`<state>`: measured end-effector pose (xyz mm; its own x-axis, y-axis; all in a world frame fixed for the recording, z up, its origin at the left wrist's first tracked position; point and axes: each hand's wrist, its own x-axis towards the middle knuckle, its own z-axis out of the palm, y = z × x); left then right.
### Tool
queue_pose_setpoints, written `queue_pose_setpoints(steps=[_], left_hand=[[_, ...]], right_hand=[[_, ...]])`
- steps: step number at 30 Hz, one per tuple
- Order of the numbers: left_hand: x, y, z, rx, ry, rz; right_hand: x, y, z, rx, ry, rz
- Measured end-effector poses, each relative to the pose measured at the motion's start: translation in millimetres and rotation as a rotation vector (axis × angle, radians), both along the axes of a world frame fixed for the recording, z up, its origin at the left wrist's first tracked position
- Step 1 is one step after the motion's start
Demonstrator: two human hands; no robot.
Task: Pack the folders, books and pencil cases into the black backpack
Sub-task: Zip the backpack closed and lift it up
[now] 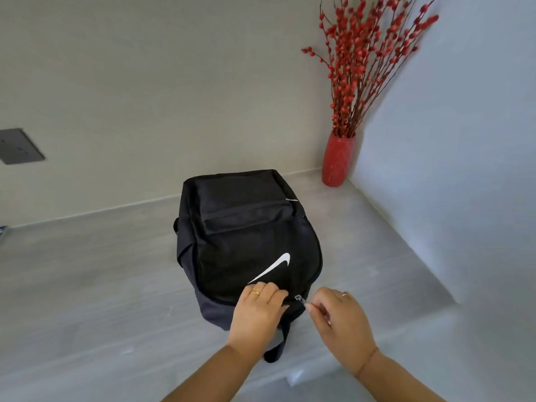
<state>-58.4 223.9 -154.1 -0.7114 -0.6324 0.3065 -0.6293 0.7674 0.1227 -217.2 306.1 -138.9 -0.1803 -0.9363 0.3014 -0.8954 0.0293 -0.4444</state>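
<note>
The black backpack [246, 236] with a white swoosh lies flat on the grey counter [87, 285], front side up, its top end toward me. My left hand [258, 309] presses down on the bag's near edge, fingers curled over the fabric. My right hand [339, 320] is just right of the metal zipper slider [299, 299], its fingertips pinched on the zipper pull. The main zipper looks closed along the right side. No folders, books or pencil cases are in view.
A red vase [338, 161] with red berry branches stands in the back right corner where the walls meet. A dark wall socket plate [18, 146] sits on the left wall. A backpack strap [278, 346] trails toward me off the bag.
</note>
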Motion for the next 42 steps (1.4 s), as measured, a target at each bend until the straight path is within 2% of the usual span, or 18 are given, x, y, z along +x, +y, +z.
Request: queue_pose_setpoints(steps=[4,7,15,20,24,29,31,35,42], left_hand=[[-6.7,3.1,3.6,-0.048,0.072,0.068],[-5.1,5.6,8.1,-0.123,0.053,0.107],[-9.8,9.2,16.5,-0.181,0.110,0.141],[-9.1,8.9,11.1,-0.200,0.074,0.150],[-30.0,8.4,17.0,0.023,-0.013,0.225],[-105.9,-5.0,19.0,0.203,-0.285,0.428],[-127.7,-16.5,16.6,0.185,-0.312,0.457],[-138.7,-22.0,13.9,0.109,-0.260,0.364],[-134.3,-25.7,-9.7,0.037,-0.125,0.287]], right_hand=[[-34.2,-6.9,-0.3,-0.026,0.105,0.091],[-59.1,-22.6,-0.6,-0.033,0.143,0.132],[-124.7,-82.1,-1.3,0.013,0.219,0.053],[-142.4,-123.9,-3.5,0.055,0.241,0.052],[-144.8,-135.9,-9.7,0.072,0.143,0.077],[-145.0,-127.0,-22.2,0.105,-0.098,0.051],[-146.0,-129.1,-23.7,0.130,-0.239,0.013],[-145.6,-139.5,-22.9,0.184,-0.411,0.012],[-151.6,-161.3,-27.8,0.228,-0.371,0.031]])
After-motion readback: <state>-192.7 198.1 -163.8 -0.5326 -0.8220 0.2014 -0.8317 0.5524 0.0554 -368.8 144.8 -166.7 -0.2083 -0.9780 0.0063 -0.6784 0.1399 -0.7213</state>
